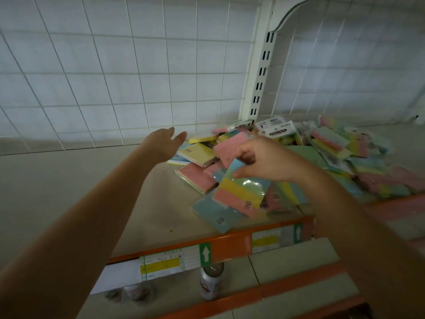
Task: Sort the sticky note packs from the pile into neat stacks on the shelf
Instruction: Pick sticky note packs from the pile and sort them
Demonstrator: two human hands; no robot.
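A loose pile of sticky note packs [333, 153] in pink, yellow, blue and green covers the right half of the beige shelf [69, 180]. My right hand [264, 160] is shut on a striped pack [241, 192] with blue, yellow and pink bands in clear wrap, lifted above the pile's near edge. It also pinches a pink pack [230, 146] behind that one. My left hand [165, 141] reaches out over the shelf to the left of the pile, fingers apart and holding nothing.
A white wire-grid back panel [115, 77] and a slotted upright [259, 77] rise behind the shelf. The orange front rail [230, 247] carries price labels. Below, a drink can [211, 282] stands on a lower shelf.
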